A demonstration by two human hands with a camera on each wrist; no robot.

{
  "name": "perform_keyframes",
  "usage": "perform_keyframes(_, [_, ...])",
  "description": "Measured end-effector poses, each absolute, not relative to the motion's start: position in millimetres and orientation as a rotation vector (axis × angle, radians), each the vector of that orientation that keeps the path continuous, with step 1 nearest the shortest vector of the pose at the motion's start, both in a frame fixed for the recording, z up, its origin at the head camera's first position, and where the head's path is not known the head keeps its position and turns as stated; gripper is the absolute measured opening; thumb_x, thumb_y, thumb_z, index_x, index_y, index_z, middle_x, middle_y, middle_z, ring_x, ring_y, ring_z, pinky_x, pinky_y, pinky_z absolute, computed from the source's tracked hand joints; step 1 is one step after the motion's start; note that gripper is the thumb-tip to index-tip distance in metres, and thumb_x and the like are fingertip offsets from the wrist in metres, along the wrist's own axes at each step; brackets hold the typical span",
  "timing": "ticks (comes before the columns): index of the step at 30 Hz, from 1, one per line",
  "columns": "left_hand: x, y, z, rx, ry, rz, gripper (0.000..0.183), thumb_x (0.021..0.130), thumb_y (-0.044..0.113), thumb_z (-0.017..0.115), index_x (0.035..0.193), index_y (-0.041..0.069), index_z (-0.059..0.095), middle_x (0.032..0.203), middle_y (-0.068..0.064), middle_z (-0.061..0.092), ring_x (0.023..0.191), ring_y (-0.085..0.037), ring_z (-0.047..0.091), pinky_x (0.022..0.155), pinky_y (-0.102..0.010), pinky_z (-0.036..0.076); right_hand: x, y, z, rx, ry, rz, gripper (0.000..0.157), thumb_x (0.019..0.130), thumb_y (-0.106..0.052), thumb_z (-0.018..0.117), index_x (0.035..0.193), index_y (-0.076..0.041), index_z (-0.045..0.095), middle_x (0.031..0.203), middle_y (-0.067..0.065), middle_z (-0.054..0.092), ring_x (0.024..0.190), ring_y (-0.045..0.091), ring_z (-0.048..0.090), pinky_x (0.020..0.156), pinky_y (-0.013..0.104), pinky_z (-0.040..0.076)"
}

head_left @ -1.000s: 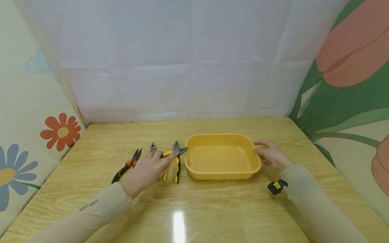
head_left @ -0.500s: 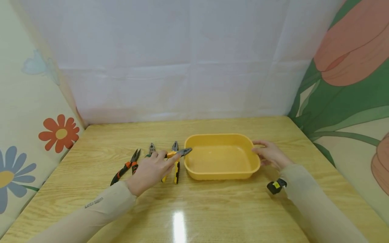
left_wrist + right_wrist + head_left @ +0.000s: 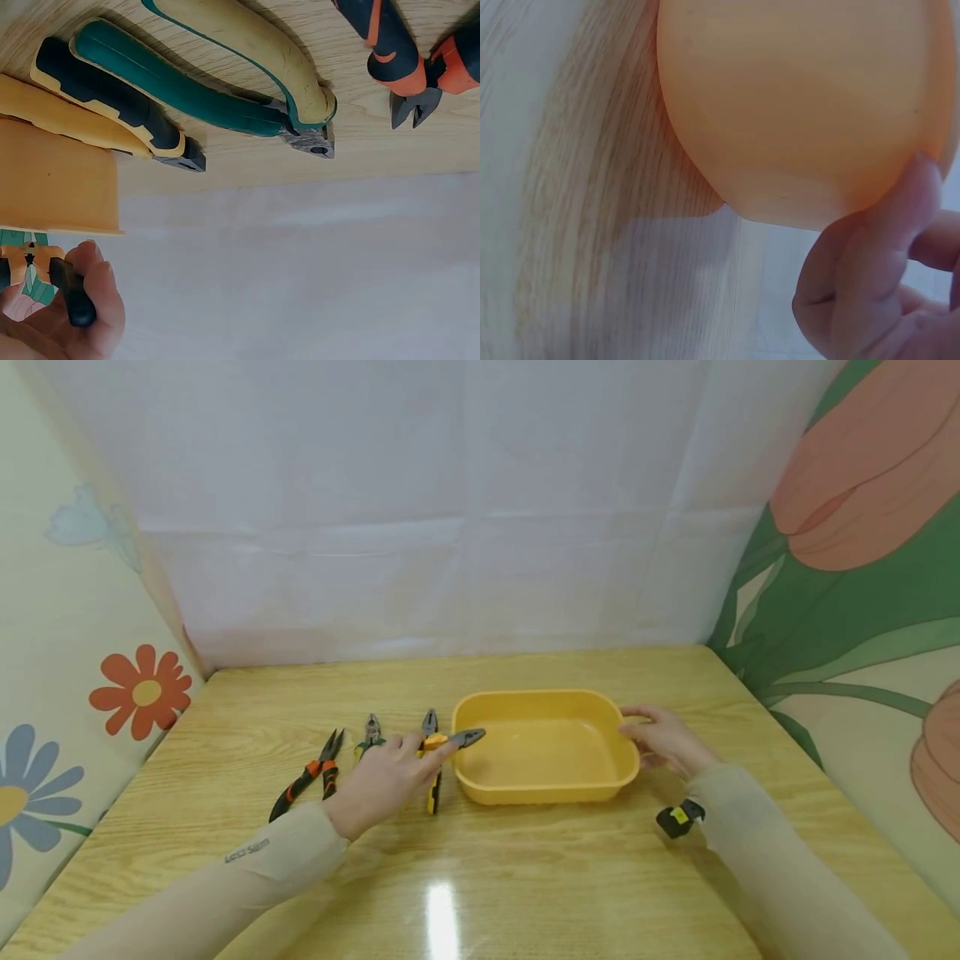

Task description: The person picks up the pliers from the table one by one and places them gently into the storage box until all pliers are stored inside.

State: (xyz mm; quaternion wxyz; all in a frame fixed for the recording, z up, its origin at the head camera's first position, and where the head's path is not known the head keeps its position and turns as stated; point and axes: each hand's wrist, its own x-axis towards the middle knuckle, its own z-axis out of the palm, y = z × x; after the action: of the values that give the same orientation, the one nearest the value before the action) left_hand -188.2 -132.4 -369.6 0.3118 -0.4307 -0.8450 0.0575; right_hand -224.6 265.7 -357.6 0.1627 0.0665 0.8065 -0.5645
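Note:
My left hand (image 3: 386, 781) grips a pair of pliers (image 3: 468, 737) with orange-and-black handles. Their grey jaws reach over the left rim of a yellow plastic tub (image 3: 547, 793). In the left wrist view, curled fingers (image 3: 105, 292) wrap a black handle end (image 3: 71, 292) beside the tub wall (image 3: 60, 172). On the opposite side, my right hand (image 3: 667, 743) holds the tub's right end by the rim. The right wrist view shows its thumb and fingers (image 3: 877, 262) pinching the edge of the tub wall (image 3: 795, 112). Nothing lies inside the tub.
Left of the tub lie yellow-and-black pliers (image 3: 430, 722), green-handled pliers (image 3: 372, 727) and orange-and-black long-nose pliers (image 3: 311, 772), partly behind the left hand. A white cloth (image 3: 450, 527) hangs behind the wooden table (image 3: 540, 877). A small black camera (image 3: 678, 818) sits at the right wrist.
My left hand has moved right, carrying the pliers from above the yellow-and-black pair to over the tub's left rim. My right hand stays on the tub's right end.

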Motion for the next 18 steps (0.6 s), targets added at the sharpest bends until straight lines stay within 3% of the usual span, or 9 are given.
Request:
perform_keyframes(8, [-191.7, -125.4, -366.5, -1.151, -2.192, 0.186, 0.044, 0.087, 0.023, 0.072, 0.128, 0.015, 0.06, 0.082, -0.014, 0.06, 0.05, -0.017, 0.049, 0.037, -0.022, 0.038, -226.0, 264.4, -357.1, 0.216, 2.299, -1.61, 0.056, 0.101, -0.012, 0.05, 0.148, 0.005, 0.027, 0.095, 0.008, 0.062, 0.071, 0.011, 0.06, 0.058, 0.028, 0.054])
perform_keyframes(18, [-195.0, -113.8, -366.1, -1.223, -2.185, 0.109, 0.044, 0.087, 0.024, 0.074, 0.129, 0.016, 0.062, 0.084, -0.014, 0.06, 0.055, -0.02, 0.053, 0.042, -0.026, 0.044, -226.7, 266.3, -358.5, 0.219, 2.313, -1.597, 0.055, 0.101, -0.013, 0.05, 0.148, 0.005, 0.028, 0.098, 0.01, 0.061, 0.071, 0.012, 0.061, 0.057, 0.028, 0.054])
